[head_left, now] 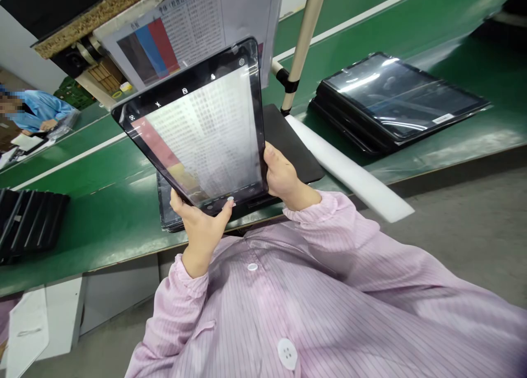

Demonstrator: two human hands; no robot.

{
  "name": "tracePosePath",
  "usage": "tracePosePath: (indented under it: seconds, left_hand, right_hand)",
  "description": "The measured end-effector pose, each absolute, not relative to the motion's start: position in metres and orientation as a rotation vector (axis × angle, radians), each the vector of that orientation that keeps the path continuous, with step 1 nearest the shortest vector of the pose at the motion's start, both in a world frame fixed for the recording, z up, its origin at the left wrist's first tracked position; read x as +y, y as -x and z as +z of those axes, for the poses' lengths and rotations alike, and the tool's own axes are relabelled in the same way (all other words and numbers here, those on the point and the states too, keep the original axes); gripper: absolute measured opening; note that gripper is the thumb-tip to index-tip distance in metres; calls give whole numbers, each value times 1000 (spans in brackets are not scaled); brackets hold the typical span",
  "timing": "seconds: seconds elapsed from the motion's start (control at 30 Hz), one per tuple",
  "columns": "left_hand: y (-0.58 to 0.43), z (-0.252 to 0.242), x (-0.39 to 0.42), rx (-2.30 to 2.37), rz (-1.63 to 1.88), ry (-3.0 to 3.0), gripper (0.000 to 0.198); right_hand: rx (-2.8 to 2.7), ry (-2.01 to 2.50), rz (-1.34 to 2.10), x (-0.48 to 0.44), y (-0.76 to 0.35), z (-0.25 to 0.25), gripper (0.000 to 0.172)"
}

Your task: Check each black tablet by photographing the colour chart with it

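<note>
A black tablet (206, 131) is held up and tilted between both hands, its camera screen showing a page of rows of print with red and yellow patches. My left hand (201, 224) grips its lower left edge, with the thumb over the screen's bottom near the shutter button. Around the lower right edge my right hand (282, 174) is closed, fingers partly hidden behind the tablet. Behind it hangs a printed sheet (201, 23) with grey, blue and red colour bars. Under the tablet, a dark flat panel (290, 147) and another dark device (167, 205) lie on the bench.
On the green bench (111, 213), a stack of tablets (395, 98) lies to the right and several black devices (33, 221) stand at left. A white foam strip (349, 169) juts over the front edge. A beige pole (304, 43) rises behind. A co-worker (41, 111) sits far left.
</note>
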State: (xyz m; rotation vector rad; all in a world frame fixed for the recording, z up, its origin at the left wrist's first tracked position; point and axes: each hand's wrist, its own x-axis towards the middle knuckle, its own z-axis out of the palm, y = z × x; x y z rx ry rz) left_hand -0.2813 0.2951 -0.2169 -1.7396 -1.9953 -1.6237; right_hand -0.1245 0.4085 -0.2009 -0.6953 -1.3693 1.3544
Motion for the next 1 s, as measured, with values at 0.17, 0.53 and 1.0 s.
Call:
tracePosePath:
  seconds: [0.17, 0.53, 1.0]
  left_hand:
    - [281, -217, 296, -1974, -1615, 1741, 113]
    - [281, -220, 296, -1904, -1571, 1762, 120]
    - [282, -219, 293, -1882, -1564, 1775, 112]
  right_hand:
    - [-1348, 638, 1370, 409, 125, -203, 73]
    - [-1362, 645, 1362, 408, 125, -199, 77]
    - [-1375, 597, 1373, 408, 124, -198, 78]
